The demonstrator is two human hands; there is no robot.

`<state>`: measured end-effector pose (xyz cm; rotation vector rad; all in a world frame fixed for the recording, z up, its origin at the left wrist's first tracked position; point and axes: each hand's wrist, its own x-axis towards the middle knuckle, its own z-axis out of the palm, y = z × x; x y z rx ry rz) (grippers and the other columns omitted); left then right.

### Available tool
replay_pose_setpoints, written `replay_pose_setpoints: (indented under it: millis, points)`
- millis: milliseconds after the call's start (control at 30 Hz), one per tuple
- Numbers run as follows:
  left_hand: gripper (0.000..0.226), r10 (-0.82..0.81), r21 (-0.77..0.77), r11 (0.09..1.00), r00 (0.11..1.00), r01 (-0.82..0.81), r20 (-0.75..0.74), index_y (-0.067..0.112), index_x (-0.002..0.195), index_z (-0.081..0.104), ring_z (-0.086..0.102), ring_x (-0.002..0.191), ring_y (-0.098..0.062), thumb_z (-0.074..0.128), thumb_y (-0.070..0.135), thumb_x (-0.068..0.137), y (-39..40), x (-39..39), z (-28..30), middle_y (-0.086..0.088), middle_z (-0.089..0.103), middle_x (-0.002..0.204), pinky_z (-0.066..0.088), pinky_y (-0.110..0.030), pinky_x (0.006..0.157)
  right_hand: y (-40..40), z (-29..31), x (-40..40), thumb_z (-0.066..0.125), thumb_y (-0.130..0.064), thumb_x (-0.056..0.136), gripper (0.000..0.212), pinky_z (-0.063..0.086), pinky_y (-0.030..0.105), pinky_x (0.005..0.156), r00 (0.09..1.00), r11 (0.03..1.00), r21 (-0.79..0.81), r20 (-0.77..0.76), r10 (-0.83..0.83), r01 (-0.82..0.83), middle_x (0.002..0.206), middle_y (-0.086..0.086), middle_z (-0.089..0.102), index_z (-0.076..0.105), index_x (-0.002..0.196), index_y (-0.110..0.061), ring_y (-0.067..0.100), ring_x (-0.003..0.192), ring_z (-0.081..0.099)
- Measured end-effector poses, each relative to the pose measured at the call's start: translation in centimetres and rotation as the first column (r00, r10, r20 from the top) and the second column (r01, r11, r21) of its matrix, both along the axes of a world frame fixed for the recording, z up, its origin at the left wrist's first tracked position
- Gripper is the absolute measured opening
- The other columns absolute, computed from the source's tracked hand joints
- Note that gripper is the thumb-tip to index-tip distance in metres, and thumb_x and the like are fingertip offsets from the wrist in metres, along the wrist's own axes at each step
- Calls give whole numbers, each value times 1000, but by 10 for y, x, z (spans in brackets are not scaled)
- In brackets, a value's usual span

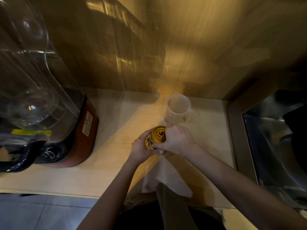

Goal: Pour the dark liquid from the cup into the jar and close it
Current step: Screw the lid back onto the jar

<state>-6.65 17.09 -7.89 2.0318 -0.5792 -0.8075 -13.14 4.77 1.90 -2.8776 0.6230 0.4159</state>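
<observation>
A small jar (148, 143) stands on the wooden counter (103, 163) near its middle. A gold lid (158, 133) with a dark rooster emblem sits on top of the jar. My left hand (141, 148) wraps around the jar's body from the left. Gripping the lid's right rim from above is my right hand (177, 141). Just behind the jar stands a white plastic cup (178, 107) with a handle on its right; its inside looks pale, with no dark liquid visible. The jar's contents are hidden by my hands.
A red-based blender (79, 130) with a clear jug and black handle fills the left side. A steel sink (274, 138) lies at the right, behind a raised edge. A wooden wall backs the counter. Tiled floor shows below the front edge.
</observation>
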Motion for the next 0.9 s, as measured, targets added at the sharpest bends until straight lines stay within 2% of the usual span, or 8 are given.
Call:
replay_pose_setpoints:
  millis: [133, 267, 367, 567, 733, 800, 833, 900]
  points:
    - [97, -33, -9, 999, 999, 33, 15, 37, 128, 42, 53, 119, -18, 74, 63, 40, 0, -1, -1, 4, 58, 129, 44, -46, 98, -8, 7, -2, 58, -73, 70, 71, 44, 31, 65, 997, 996, -62, -38, 68, -70, 87, 6, 64, 58, 98, -7, 25, 89, 65]
    - [96, -16, -50, 999, 1000, 16, 13, 32, 127, 45, 55, 117, -18, 74, 60, 40, -1, -3, 0, 2, 60, 127, 45, -44, 98, -6, 5, -1, 61, -67, 72, 64, 40, 30, 63, 998, 997, -45, -38, 59, -61, 93, 6, 66, 59, 99, -8, 25, 90, 64]
    - [98, -21, -44, 999, 1000, 22, 16, 31, 128, 44, 54, 117, -18, 73, 61, 40, -1, -4, 0, 2, 59, 128, 45, -43, 98, -6, 5, -1, 57, -70, 73, 64, 40, 29, 62, 999, 997, -51, -22, 49, -50, 82, 6, 61, 60, 93, -9, 25, 85, 64]
    - [98, -30, -26, 999, 999, 30, 25, 33, 129, 42, 52, 120, -18, 72, 63, 41, -1, -3, -1, 3, 56, 131, 44, -45, 99, -4, 7, 3, 49, -79, 70, 64, 38, 28, 58, 994, 989, -122, -80, 75, -85, 69, 1, 50, 48, 71, -14, 21, 68, 53]
    - [97, -23, -34, 999, 1000, 23, 16, 35, 128, 43, 53, 119, -19, 73, 62, 40, -1, -3, -2, 3, 58, 129, 44, -47, 99, -16, 13, -1, 57, -77, 66, 65, 41, 28, 64, 982, 1000, 30, -187, 14, -9, 55, -4, 41, 39, 55, -16, 18, 70, 51]
    - [97, -27, -38, 999, 999, 28, 18, 34, 128, 43, 53, 119, -18, 74, 62, 40, -1, -3, -3, 3, 58, 129, 44, -46, 98, -22, 20, -2, 65, -64, 70, 50, 41, 28, 67, 973, 998, 24, -219, 70, -66, 64, -3, 52, 52, 66, -16, 18, 76, 53]
    - [97, -28, -39, 999, 999, 29, 20, 34, 128, 43, 53, 119, -18, 74, 62, 40, -1, -3, -4, 3, 58, 129, 44, -46, 99, -24, 22, -2, 69, -53, 73, 41, 42, 28, 69, 972, 992, 4, -202, 122, -124, 79, 0, 60, 60, 83, -14, 20, 84, 56]
    - [97, -27, -38, 999, 999, 28, 22, 34, 127, 43, 54, 119, -17, 74, 63, 40, -1, -3, -4, 3, 59, 128, 44, -46, 99, -26, 20, -1, 74, -34, 74, 58, 44, 33, 84, 956, 968, 20, -152, 250, -250, 122, 6, 55, 49, 124, -17, 24, 112, 52]
